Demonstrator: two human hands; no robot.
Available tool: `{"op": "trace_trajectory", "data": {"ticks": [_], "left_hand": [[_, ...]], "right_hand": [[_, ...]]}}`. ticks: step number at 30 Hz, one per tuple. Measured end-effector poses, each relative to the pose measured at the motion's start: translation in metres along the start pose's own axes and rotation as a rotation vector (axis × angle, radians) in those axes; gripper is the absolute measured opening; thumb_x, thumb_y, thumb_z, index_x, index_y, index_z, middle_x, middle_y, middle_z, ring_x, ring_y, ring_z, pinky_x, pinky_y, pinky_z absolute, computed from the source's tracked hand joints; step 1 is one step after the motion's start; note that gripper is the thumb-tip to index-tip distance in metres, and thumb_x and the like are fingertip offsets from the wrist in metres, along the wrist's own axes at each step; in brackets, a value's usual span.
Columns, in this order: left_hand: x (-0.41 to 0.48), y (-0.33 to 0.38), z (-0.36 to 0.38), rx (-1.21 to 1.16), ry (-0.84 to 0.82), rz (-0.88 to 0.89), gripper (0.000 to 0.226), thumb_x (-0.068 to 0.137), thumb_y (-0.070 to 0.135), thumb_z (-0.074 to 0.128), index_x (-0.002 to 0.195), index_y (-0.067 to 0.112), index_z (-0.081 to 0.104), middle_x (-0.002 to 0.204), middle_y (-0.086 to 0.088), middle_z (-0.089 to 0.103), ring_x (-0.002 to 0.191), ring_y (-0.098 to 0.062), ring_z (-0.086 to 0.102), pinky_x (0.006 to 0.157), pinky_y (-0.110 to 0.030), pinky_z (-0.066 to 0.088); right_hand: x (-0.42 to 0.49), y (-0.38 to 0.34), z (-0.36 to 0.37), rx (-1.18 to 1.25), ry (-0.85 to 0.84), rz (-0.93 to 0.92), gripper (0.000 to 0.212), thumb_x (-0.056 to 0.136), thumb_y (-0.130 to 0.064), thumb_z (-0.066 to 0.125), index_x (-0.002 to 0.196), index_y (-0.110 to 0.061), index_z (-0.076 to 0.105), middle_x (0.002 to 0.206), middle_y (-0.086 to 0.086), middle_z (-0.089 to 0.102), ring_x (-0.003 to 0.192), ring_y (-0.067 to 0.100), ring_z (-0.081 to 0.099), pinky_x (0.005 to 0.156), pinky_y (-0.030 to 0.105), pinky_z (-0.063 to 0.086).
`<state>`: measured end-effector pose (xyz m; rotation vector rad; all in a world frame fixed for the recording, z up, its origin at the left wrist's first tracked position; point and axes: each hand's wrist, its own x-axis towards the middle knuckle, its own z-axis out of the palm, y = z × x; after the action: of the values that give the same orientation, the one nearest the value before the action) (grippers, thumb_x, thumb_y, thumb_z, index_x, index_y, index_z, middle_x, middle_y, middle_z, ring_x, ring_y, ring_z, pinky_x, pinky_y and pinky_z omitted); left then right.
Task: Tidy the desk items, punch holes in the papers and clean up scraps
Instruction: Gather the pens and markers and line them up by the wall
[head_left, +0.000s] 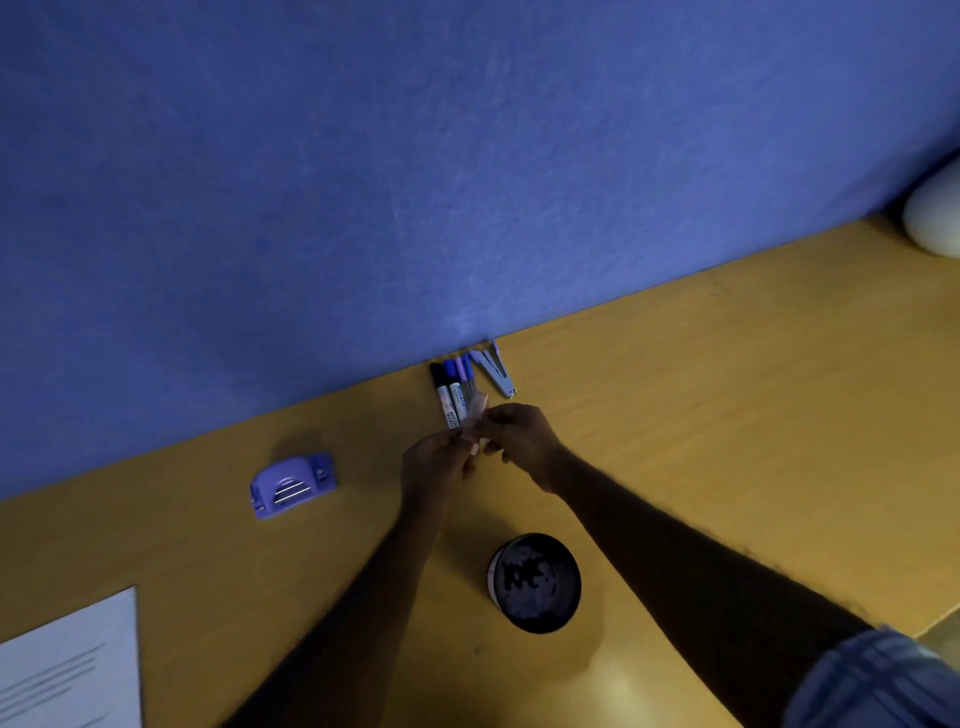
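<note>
Fingers (493, 415) of right hand (519, 441) and left hand (436, 462) curled, pinching a small pale strip (479, 410), blurred, between them. Just beyond, at the back edge of the yellow wooden tabletop (727, 389): capped markers (451, 395) and a grey V-shaped metal tool (496, 371). Leftward, a purple plastic hole punch (292, 486); nearer, a round black tin (534, 582); printed white paper (67, 670) at the front-left corner.

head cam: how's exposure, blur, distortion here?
Head view: dim, blue cast; left hand and right hand underexposed; the small pale item they pinch is too soft to identify; faint glare on the desk near the bottom; wide-angle skew tilts the partition edge.
</note>
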<state>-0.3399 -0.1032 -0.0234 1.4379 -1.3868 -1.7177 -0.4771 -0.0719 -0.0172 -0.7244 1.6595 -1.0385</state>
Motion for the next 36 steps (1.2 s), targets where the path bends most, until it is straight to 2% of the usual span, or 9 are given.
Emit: {"op": "trace_trajectory", "data": {"ticks": [4,7,9,12,15,20,27,30,36], "left_hand": [[0.004,-0.003,-0.003,0.081,0.004,0.034,0.009,0.084,0.022,0.069,0.089,0.021,0.076,0.073,0.003,0.07,0.062,-0.007,0.06,0.058,-0.028,0.05],[0.008,-0.007,-0.011,0.126,0.079,-0.017,0.022,0.085,0.016,0.068,0.105,0.006,0.071,0.09,-0.017,0.072,0.073,-0.027,0.065,0.069,-0.037,0.053],[0.009,-0.012,-0.018,0.175,0.112,-0.012,0.019,0.085,0.016,0.067,0.101,0.006,0.071,0.094,-0.024,0.071,0.087,-0.039,0.066,0.076,-0.043,0.054],[0.006,-0.019,-0.029,0.152,0.154,-0.028,0.018,0.085,0.013,0.067,0.102,0.009,0.069,0.098,-0.025,0.07,0.096,-0.043,0.065,0.083,-0.046,0.054],[0.003,-0.023,-0.037,0.139,0.167,-0.041,0.019,0.085,0.012,0.068,0.104,0.01,0.07,0.101,-0.024,0.071,0.098,-0.043,0.066,0.087,-0.05,0.053],[-0.001,-0.027,-0.048,0.136,0.167,-0.051,0.021,0.085,0.014,0.069,0.106,0.011,0.069,0.103,-0.021,0.071,0.099,-0.041,0.066,0.089,-0.054,0.054],[-0.012,-0.021,-0.057,0.197,0.158,-0.024,0.025,0.088,0.016,0.067,0.112,0.009,0.067,0.105,-0.017,0.071,0.099,-0.034,0.066,0.09,-0.046,0.054],[-0.018,-0.019,-0.06,0.238,0.155,0.005,0.026,0.088,0.015,0.067,0.112,0.006,0.068,0.104,-0.021,0.07,0.098,-0.038,0.065,0.09,-0.047,0.053],[-0.04,-0.015,-0.077,0.276,0.155,0.055,0.025,0.088,0.013,0.066,0.111,0.004,0.067,0.106,-0.018,0.07,0.099,-0.036,0.066,0.09,-0.051,0.053]], "right_hand": [[0.013,0.002,-0.009,-0.237,0.161,-0.008,0.01,0.084,-0.019,0.07,0.078,-0.011,0.068,0.07,0.0,0.066,0.063,0.014,0.061,0.048,0.022,0.045],[0.025,0.008,-0.016,-0.653,0.257,-0.054,0.016,0.085,-0.028,0.067,0.084,-0.013,0.063,0.081,0.0,0.064,0.07,0.016,0.059,0.052,0.025,0.042],[0.029,0.008,-0.016,-0.74,0.296,-0.043,0.024,0.089,-0.041,0.06,0.085,-0.017,0.062,0.08,-0.001,0.064,0.069,0.014,0.059,0.052,0.026,0.043],[0.034,0.006,-0.011,-0.84,0.353,-0.007,0.038,0.093,-0.054,0.048,0.083,-0.019,0.061,0.076,-0.001,0.062,0.063,0.013,0.058,0.049,0.026,0.041],[0.035,0.003,-0.006,-0.887,0.368,0.015,0.038,0.094,-0.053,0.047,0.084,-0.019,0.06,0.076,-0.001,0.062,0.063,0.013,0.059,0.05,0.026,0.043],[0.031,0.001,-0.002,-0.899,0.42,0.015,0.032,0.092,-0.05,0.052,0.079,-0.021,0.054,0.069,-0.004,0.056,0.056,0.008,0.05,0.046,0.023,0.035],[0.022,-0.003,-0.007,-0.909,0.433,-0.002,0.041,0.092,-0.056,0.049,0.094,-0.017,0.061,0.082,-0.001,0.063,0.068,0.014,0.059,0.056,0.028,0.049],[0.015,-0.009,-0.007,-0.918,0.437,-0.035,0.046,0.093,-0.059,0.045,0.096,-0.016,0.062,0.082,-0.001,0.062,0.067,0.014,0.058,0.055,0.028,0.05],[-0.009,-0.026,0.002,-0.98,0.395,-0.117,0.035,0.09,-0.046,0.055,0.104,-0.015,0.063,0.092,0.003,0.066,0.076,0.018,0.061,0.061,0.032,0.054]]}}
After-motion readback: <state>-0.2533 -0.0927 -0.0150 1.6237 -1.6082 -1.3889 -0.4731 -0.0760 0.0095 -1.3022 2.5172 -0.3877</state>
